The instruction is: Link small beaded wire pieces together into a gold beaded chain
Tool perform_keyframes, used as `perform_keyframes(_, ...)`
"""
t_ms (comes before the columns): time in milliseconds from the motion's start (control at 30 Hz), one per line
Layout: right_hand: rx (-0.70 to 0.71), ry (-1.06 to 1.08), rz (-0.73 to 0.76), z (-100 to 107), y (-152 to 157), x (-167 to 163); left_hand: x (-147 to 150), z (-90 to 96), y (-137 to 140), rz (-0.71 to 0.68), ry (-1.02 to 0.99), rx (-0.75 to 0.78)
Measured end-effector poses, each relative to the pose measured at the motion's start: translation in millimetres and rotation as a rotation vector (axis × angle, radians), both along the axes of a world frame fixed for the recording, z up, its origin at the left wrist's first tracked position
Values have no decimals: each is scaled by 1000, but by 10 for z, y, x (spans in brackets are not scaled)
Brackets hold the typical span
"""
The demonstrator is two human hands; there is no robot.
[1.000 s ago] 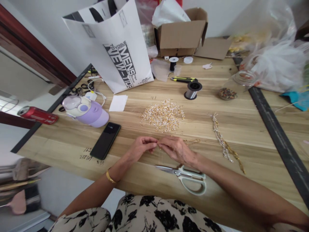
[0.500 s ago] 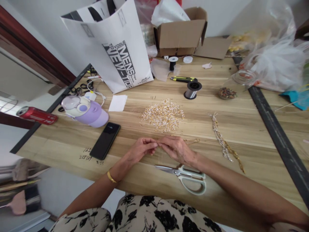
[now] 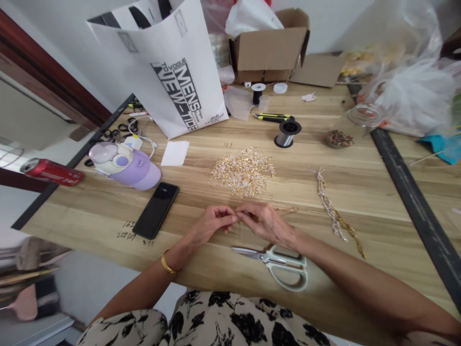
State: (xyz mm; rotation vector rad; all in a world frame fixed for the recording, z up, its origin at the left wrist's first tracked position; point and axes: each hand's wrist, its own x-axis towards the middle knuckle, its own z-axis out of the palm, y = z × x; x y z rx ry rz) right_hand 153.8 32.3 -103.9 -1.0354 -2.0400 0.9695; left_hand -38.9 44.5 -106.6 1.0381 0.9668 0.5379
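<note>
My left hand (image 3: 213,224) and my right hand (image 3: 263,222) meet over the wooden table, thumb and fingers of each pinched together. What sits between the fingertips is too small to make out; a faint clear thread (image 3: 239,236) hangs just below them. Beyond my right hand, part of a thin gold chain (image 3: 288,210) shows on the tabletop, its other end hidden by the hand. A heap of small gold and clear beads (image 3: 245,173) lies just past my hands. Scissors with pale handles (image 3: 284,265) rest nearer to me, below my right hand.
Silver and gold chains (image 3: 333,211) lie to the right. Farther back are a wire spool (image 3: 287,134), a yellow-black cutter (image 3: 274,117), a jar of beads (image 3: 340,138) and a cardboard box (image 3: 270,53). On the left are a phone (image 3: 156,210), a purple bottle (image 3: 135,168) and a white bag (image 3: 162,77).
My left hand's fingertips have shifted slightly, and a small gold bit now shows below the pinch. The right hand is nearly still.
</note>
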Motion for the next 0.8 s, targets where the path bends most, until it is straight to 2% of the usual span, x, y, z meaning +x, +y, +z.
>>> perform_keyframes(100, -148, 65, -32, -8, 37, 11, 0, -2, 4, 8, 15, 17)
perform_keyframes(233, -314, 329, 13, -76, 104, 43, 5, -1, 10, 22, 50, 44)
perform_keyframes(367, -334, 418, 76, -91, 128, 60, 17, 8, 15, 23, 72, 66)
perform_keyframes(800, -374, 333, -33, -22, 110, 34, 21, 29, 22, -22, 93, 71)
